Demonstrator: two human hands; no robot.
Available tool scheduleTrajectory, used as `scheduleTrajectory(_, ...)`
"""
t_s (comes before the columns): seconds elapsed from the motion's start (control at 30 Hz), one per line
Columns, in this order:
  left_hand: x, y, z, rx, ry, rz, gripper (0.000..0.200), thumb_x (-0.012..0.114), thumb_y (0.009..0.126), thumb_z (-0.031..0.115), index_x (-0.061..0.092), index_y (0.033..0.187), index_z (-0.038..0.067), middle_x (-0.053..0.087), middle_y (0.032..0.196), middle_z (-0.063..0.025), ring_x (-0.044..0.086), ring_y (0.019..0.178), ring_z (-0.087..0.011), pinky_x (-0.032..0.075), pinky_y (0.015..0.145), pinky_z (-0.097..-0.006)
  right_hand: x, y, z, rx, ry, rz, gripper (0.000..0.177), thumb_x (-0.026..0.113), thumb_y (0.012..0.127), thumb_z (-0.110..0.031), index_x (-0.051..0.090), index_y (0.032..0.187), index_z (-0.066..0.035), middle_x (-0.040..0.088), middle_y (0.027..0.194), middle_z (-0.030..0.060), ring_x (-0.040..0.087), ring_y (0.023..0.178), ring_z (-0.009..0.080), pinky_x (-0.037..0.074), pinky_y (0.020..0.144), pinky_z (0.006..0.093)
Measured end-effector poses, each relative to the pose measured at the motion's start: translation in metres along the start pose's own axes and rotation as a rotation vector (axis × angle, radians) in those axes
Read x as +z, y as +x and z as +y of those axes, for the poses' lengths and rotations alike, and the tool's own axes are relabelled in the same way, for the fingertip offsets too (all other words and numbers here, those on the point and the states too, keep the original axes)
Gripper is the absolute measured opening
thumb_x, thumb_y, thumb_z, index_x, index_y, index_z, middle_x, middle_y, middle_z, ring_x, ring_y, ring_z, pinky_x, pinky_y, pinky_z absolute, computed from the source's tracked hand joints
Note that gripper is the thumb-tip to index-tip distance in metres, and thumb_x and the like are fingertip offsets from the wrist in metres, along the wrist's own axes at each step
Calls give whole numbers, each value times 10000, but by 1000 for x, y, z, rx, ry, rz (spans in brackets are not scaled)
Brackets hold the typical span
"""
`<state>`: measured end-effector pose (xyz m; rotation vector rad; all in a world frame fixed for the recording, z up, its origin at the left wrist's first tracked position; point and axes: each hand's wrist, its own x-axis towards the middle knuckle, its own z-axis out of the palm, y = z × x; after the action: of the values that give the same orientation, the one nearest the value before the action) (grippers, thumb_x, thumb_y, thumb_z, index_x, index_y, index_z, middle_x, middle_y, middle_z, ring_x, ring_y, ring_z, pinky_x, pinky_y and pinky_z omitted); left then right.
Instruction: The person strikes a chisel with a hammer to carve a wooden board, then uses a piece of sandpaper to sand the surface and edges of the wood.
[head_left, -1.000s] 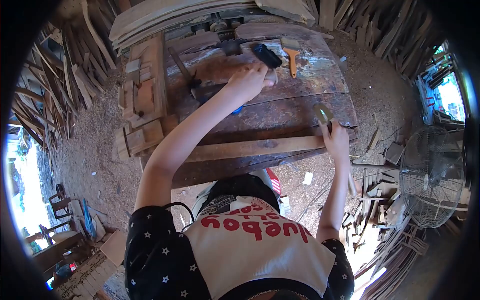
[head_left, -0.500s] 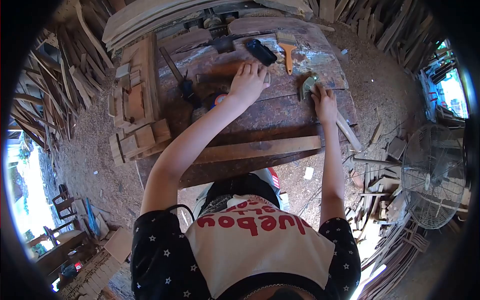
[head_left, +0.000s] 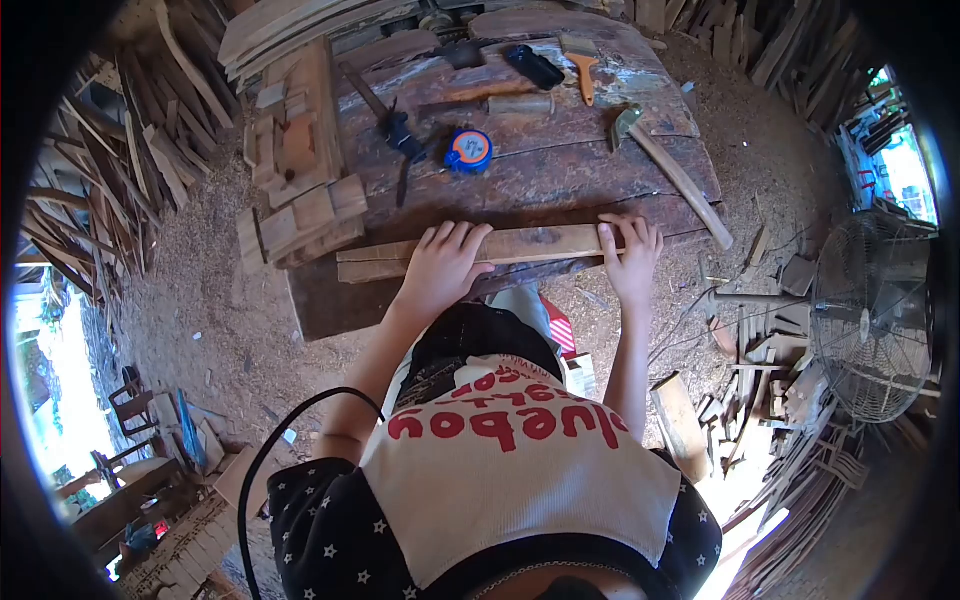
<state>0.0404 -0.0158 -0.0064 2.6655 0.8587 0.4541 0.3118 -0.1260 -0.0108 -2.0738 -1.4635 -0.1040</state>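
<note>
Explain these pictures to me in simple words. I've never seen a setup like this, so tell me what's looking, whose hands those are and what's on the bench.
There is no machine here: one person works bare-handed. Every picture comes from a single camera on that person's head, looking forward and down, so the shirt shows at the bottom. The left hand and right hand hold a wooden strip along the near edge of the workbench. Beyond it lie a hammer, a blue tape measure, an orange-handled paintbrush and a black object too unclear to name.
</note>
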Motion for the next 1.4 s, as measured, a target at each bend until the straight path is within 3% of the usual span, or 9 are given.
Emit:
scheduleTrajectory(0.3,-9,-18,-1,16,-145,-61,466,578,867,386,590,1164,27,607,986,-144,584,959,-308,466,861,-412,3,-1,-8,-33,18,28,172,614,866,-273,683,928,-128,633,917,39,563,939,227,258,1043,466)
scheduleTrajectory(0.57,-5,-8,-12,32,-89,4,335,580,879,310,636,1114,77,563,1039,-84,560,981,-274,459,852,-398,26,22,-5,74,-90,90,280,623,857,-310,652,729,-63,630,749,80,596,801,250,391,872,391)
scheduleTrajectory(0.67,-26,-8,-2,53,-154,161,256,588,876,274,653,1055,102,570,993,-71,570,956,-255,457,847,-385,32,30,-4,119,-103,51,314,610,854,-353,654,721,-71,649,719,109,620,737,275,419,826,391)
scheduleTrajectory(0.77,-49,-5,-6,-38,-163,182,200,600,873,238,657,1028,125,579,997,-58,578,943,-249,456,840,-383,31,39,-9,211,-210,-80,338,595,853,-388,662,718,-86,656,696,145,636,686,302,433,803,384)
scheduleTrajectory(1.03,-76,40,-28,-81,-225,128,176,584,882,196,639,1016,96,611,947,-103,601,873,-298,475,786,-389,39,38,-3,238,-194,-22,329,597,842,-380,654,697,-90,657,690,141,639,675,306,448,771,387)
scheduleTrajectory(1.07,-74,46,-20,-44,-270,107,187,600,873,186,646,1019,78,622,917,-116,605,877,-319,476,768,-385,38,38,-4,233,-177,-14,322,602,838,-370,650,690,-88,654,683,137,637,673,304,450,770,386)
scheduleTrajectory(1.23,-20,21,5,4,-229,-271,723,721,753,397,424,1357,133,456,1280,-152,454,1188,-371,373,991,-451,36,40,-6,266,-179,20,299,617,822,-354,639,677,-94,643,672,131,620,664,307,455,764,383)
scheduleTrajectory(1.27,-9,14,0,12,-211,-237,820,745,718,393,362,1399,143,437,1302,-155,421,1219,-377,351,1003,-465,35,41,-7,279,-155,15,292,617,821,-351,647,686,-95,643,677,136,615,666,320,463,746,392)
scheduleTrajectory(1.4,-15,-4,-8,-91,-114,-182,777,751,702,330,406,1369,134,453,1293,-150,434,1205,-360,357,989,-457,40,38,-4,280,-178,63,292,618,821,-358,663,706,-94,646,685,133,615,686,335,477,719,410)
